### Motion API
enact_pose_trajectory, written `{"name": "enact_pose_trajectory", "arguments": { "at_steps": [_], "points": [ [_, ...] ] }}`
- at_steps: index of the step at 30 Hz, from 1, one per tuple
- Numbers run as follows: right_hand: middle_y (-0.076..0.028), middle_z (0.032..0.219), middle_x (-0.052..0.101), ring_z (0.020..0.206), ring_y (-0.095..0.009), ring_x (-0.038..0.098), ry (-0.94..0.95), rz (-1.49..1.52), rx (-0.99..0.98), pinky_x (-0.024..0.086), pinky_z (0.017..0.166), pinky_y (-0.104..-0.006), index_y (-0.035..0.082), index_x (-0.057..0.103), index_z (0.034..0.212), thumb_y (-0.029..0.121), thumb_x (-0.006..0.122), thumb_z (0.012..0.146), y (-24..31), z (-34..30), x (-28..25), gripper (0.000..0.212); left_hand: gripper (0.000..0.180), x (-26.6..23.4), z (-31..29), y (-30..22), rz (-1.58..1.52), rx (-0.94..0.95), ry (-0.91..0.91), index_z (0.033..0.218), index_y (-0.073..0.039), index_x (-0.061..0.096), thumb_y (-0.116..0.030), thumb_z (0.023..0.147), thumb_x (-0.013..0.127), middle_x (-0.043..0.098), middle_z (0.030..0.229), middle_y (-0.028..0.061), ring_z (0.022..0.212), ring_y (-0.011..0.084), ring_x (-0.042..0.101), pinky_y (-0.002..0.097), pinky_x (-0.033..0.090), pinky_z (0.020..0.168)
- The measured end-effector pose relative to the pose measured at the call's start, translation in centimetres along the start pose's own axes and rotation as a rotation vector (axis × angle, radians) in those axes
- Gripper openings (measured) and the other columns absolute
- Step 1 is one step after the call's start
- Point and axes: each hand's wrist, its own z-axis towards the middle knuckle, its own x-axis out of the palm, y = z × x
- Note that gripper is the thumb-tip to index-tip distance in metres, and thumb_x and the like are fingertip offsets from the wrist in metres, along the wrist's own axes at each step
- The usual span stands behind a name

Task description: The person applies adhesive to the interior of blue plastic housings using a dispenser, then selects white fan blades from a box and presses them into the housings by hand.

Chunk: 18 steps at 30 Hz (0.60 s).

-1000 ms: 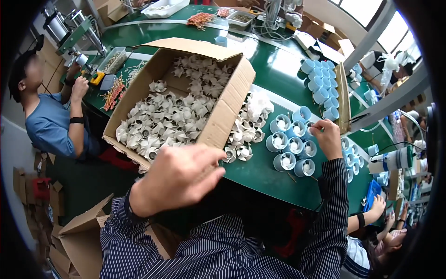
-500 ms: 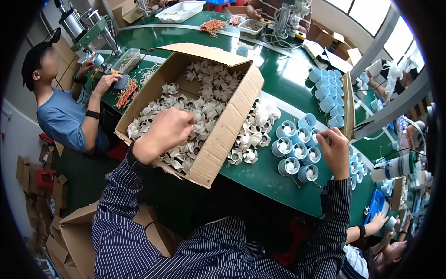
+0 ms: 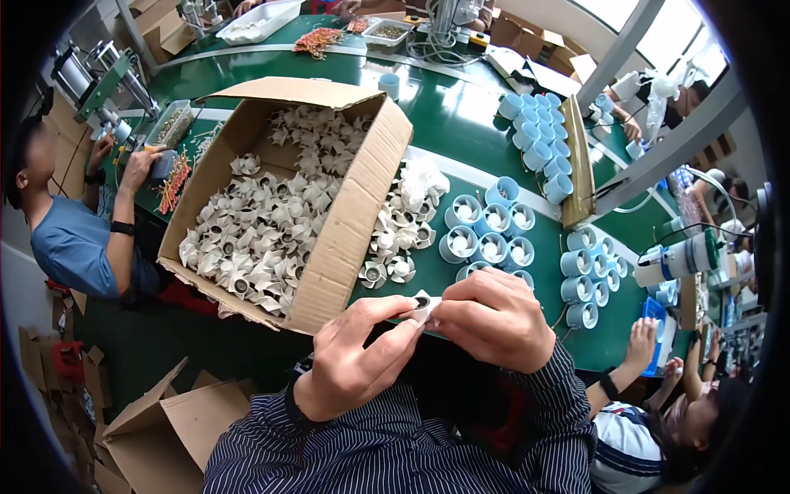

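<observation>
A small white fan impeller (image 3: 425,306) with a dark round hub opening is held up near my chest. My left hand (image 3: 355,356) pinches it between thumb and fingertips. From the other side my right hand (image 3: 498,319) has its thumb and fingers closed on its edge. Left of my hands stands an open cardboard box (image 3: 350,235), tilted and full of loose white impellers (image 3: 271,218). Beyond my right hand, a cluster of light blue round housings (image 3: 495,216) stands upright, most with a white impeller inside. My right hand covers part of the nearest ones.
More loose impellers (image 3: 399,235) and a crumpled plastic bag (image 3: 424,183) lie beside the box on the green table (image 3: 370,309). Further blue housings (image 3: 539,136) stand behind, others (image 3: 583,288) at right. Co-workers sit left and right. A grey metal post (image 3: 658,169) slants at right.
My left hand has come out of the box and my right hand has left the housings. Both have met before my chest on an impeller. The view has shifted right.
</observation>
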Motion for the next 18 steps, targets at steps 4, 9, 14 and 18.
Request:
{"name": "enact_pose_trajectory", "arguments": {
  "at_steps": [4, 9, 14, 18],
  "points": [
    [-0.011, 0.097, 0.076, 0.074, -0.026, 0.074, -0.016, -0.218, -0.040, 0.057, 0.063, -0.0358, 0.004, 0.076, 0.103, 0.001, 0.089, 0.076, -0.4, -1.6, 0.0, 0.030, 0.030, 3.1, -0.7, 1.6, -0.035, 0.106, -0.067, 0.107, 0.000, 0.075, 0.008, 0.081, 0.087, 0.074, 0.115, 0.0170, 0.092, 0.0294, 0.078, 0.0354, 0.065, 0.074],
    [-0.011, 0.098, 0.078, 0.073, -0.026, 0.075, -0.031, -0.377, -0.011, 0.057, 0.063, -0.0356, 0.004, 0.077, 0.101, 0.000, 0.087, 0.077, -1.3, -2.5, -0.5, 0.027, 0.034, 6.1, -1.2, 2.6, -0.149, 0.059, -0.046, 0.112, 0.000, 0.073, 0.005, 0.082, 0.088, 0.071, 0.119, 0.0184, 0.096, 0.0307, 0.077, 0.0366, 0.065, 0.078],
    [-0.013, 0.085, 0.076, 0.071, -0.023, 0.074, -0.095, -0.312, 0.343, 0.056, 0.063, -0.0342, 0.000, 0.076, 0.099, 0.001, 0.082, 0.088, -6.5, -3.2, -2.7, 0.013, 0.043, 7.5, -2.1, 3.2, -0.301, -0.226, 0.084, 0.122, 0.000, 0.069, -0.004, 0.084, 0.087, 0.068, 0.126, 0.0201, 0.102, 0.0357, 0.074, 0.0408, 0.063, 0.086],
    [-0.009, 0.079, 0.071, 0.070, -0.013, 0.066, -0.290, -0.299, 0.601, 0.052, 0.065, -0.0302, -0.003, 0.074, 0.101, 0.006, 0.077, 0.097, -13.7, -4.1, -6.2, 0.011, 0.047, 9.4, -3.5, 3.2, -0.312, -0.242, 0.297, 0.128, 0.001, 0.066, -0.010, 0.087, 0.085, 0.065, 0.131, 0.0209, 0.112, 0.0397, 0.069, 0.0451, 0.060, 0.095]
  ]
}}
